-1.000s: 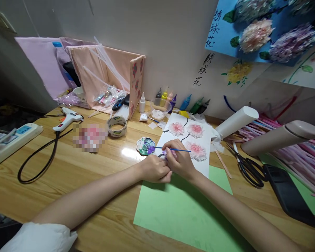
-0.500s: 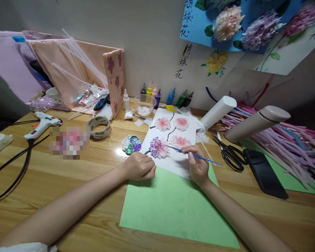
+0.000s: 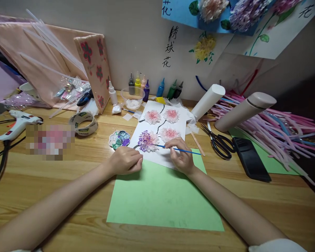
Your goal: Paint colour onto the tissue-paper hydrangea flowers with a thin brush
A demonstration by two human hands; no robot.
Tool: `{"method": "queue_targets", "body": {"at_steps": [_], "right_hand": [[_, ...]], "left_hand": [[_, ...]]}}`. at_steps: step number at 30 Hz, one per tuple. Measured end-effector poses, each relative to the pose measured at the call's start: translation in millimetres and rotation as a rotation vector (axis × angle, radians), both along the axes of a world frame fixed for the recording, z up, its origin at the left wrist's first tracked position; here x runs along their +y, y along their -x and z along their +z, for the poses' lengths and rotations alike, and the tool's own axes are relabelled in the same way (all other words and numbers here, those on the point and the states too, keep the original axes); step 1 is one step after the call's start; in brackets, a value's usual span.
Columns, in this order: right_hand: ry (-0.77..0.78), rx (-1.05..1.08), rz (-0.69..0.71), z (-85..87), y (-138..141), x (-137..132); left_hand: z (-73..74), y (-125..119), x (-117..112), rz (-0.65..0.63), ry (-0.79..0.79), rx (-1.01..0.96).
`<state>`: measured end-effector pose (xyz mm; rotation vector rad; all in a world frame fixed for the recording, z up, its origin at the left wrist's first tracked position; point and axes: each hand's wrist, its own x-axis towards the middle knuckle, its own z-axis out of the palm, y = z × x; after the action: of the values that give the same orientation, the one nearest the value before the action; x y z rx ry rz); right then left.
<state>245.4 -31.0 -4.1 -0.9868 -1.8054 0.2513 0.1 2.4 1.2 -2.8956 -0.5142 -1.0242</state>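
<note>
My right hand (image 3: 182, 155) pinches a thin blue paintbrush (image 3: 187, 151), its tip at the half-purple paper flower (image 3: 148, 141). That flower is stuck on a white sheet (image 3: 157, 158) with several pink fluffy flowers (image 3: 170, 134) and black painted stems. Curled into a loose fist, my left hand (image 3: 126, 160) rests at the sheet's lower left corner. Whether anything is inside its fingers is hidden. Just beyond it lies a flower-shaped paint palette (image 3: 119, 140) with green and purple paint. A green sheet (image 3: 165, 196) lies under the white one.
At left are a glue gun (image 3: 18, 124), a tape roll (image 3: 83, 123) and a pink fabric box (image 3: 91, 70). Paint bottles (image 3: 146, 91) line the wall. Right stand two tilted cylinders (image 3: 208, 101), scissors (image 3: 220, 143), a black phone (image 3: 250, 159) and pipe cleaners (image 3: 275, 136).
The camera view has shifted, so everything sits further left and slightly higher. The brush tip stays at the purple flower, and my left hand keeps its place by the sheet.
</note>
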Motion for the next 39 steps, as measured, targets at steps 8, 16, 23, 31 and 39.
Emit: {"method": "queue_targets", "body": {"at_steps": [8, 16, 23, 31, 39], "right_hand": [[0.02, -0.01, -0.01, 0.2, 0.8, -0.1], [0.007, -0.045, -0.036, -0.2, 1.3, -0.8], [-0.038, -0.036, 0.012, 1.1, 1.6, -1.5], [-0.063, -0.017, -0.031, -0.2, 1.2, -3.0], [-0.039, -0.099, -0.009, -0.1, 2.3, -2.6]], "left_hand": [[0.2, -0.4, -0.9, 0.004, -0.012, 0.007], [0.7, -0.2, -1.2, 0.012, -0.033, 0.015], [1.6, -0.4, -1.4, 0.018, -0.033, 0.012], [1.9, -1.0, -1.5, 0.011, -0.029, -0.001], [1.6, -0.5, -1.9, 0.008, -0.036, 0.004]]}}
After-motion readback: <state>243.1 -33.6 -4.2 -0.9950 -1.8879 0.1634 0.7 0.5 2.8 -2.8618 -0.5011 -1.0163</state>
